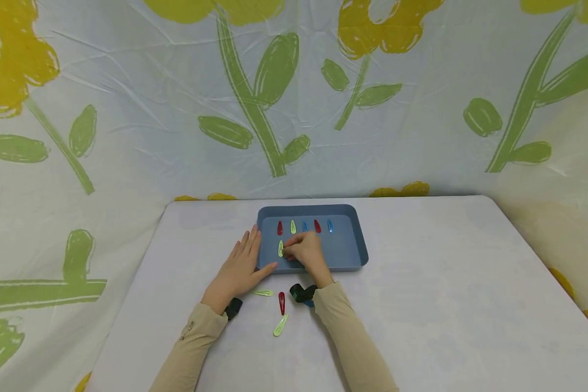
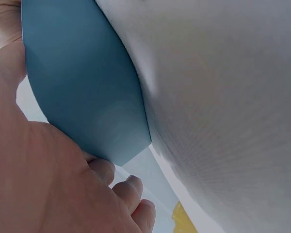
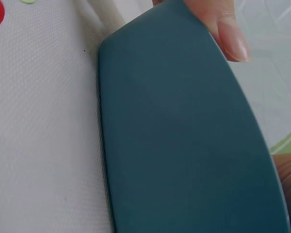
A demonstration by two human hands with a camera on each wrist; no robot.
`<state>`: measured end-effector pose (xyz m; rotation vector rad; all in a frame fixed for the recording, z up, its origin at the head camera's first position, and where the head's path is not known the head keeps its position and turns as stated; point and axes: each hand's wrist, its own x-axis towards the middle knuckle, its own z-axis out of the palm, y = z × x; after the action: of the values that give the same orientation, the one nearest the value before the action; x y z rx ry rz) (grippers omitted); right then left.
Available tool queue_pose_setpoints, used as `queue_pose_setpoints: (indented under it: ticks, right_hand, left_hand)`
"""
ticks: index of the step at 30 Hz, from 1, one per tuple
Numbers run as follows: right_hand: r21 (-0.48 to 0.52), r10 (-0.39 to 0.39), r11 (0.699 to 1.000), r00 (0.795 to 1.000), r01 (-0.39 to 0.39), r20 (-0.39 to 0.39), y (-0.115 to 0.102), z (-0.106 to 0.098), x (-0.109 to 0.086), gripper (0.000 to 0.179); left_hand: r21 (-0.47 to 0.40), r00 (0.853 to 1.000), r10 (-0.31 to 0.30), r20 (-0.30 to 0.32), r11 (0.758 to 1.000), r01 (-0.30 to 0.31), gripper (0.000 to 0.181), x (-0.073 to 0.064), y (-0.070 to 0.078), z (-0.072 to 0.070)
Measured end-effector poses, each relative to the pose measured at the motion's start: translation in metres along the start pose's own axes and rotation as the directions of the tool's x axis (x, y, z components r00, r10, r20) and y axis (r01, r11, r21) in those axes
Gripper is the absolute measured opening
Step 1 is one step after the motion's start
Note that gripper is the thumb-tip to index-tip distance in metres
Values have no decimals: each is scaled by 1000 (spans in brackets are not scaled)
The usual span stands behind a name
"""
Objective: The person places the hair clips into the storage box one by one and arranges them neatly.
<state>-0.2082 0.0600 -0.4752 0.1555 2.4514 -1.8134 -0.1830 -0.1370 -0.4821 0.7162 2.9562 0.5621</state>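
Note:
A grey-blue tray [image 1: 343, 247] stands on the table. Along its left side lies my left hand [image 1: 237, 272], fingers straight and thumb over the near-left rim; the left wrist view shows it beside the tray wall [image 2: 82, 82]. My right hand [image 1: 306, 253] reaches in over the near rim, its fingertips pinching a light green hair clip [image 1: 281, 249] upright in the tray's left part. Behind it runs a row of snap hair clips: red [image 1: 280, 227], green [image 1: 293, 226], blue [image 1: 305, 226], red [image 1: 317, 226] and blue [image 1: 330, 225]. In the right wrist view the tray wall hides the right fingertips.
In front of the tray, a green clip [image 1: 263, 293], a red clip [image 1: 281, 303] and another green clip [image 1: 281, 325] lie on the white table [image 1: 436, 305]. Something blue [image 1: 309, 304] shows partly beneath the right wrist camera [image 1: 302, 293]. A flowered cloth [image 1: 152, 109] hangs behind.

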Motion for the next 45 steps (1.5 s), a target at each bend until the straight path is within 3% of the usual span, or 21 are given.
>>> queue_pose_setpoints:
  ticks: [7, 12, 17, 21, 25, 29, 34, 37, 45]
  right_hand:
    - [-12, -11, 1000, 999, 10, -31, -3, -3, -1, 3]
    - [-90, -57, 995, 997, 53, -49, -15, -8, -3, 3]
    - [-178, -97, 980, 995, 94, -7, -31, -17, -12, 2]
    - [-242, -171, 954, 984, 178, 51, -40, -25, -21, 5]
    - [-283, -300, 904, 947, 320, 114, -47, -36, -34, 8]
    - [-324, -419, 830, 891, 454, 176, -53, -47, -47, 6]
    - [-399, -489, 737, 838, 545, 243, -55, -57, -64, 4]
    - [-451, -491, 695, 828, 560, 272, -51, -60, -76, 4]
    - [-573, -441, 598, 827, 560, 348, -27, -56, -98, 7]
  left_hand:
    - [13, 1000, -10, 29, 1000, 10, 98, 0, 3, -3]
    - [10, 999, -12, 37, 1000, 11, 99, 0, 3, -4]
    - [1, 1000, -3, 15, 1000, 3, 97, 0, 1, -2]
    - [-3, 1000, -3, 8, 1000, 3, 97, -1, 0, -1]
    - [-10, 1000, -1, 5, 1000, 1, 97, -1, 3, -6]
    - [-5, 1000, 0, 4, 1000, 0, 97, -1, 4, -6]
    - [2, 1000, -2, 0, 1000, 2, 98, -1, 2, -4]
    - [3, 1000, -3, -1, 1000, 3, 98, -1, 2, -4]
    - [-3, 1000, -4, -3, 1000, 4, 97, -2, 6, -7]
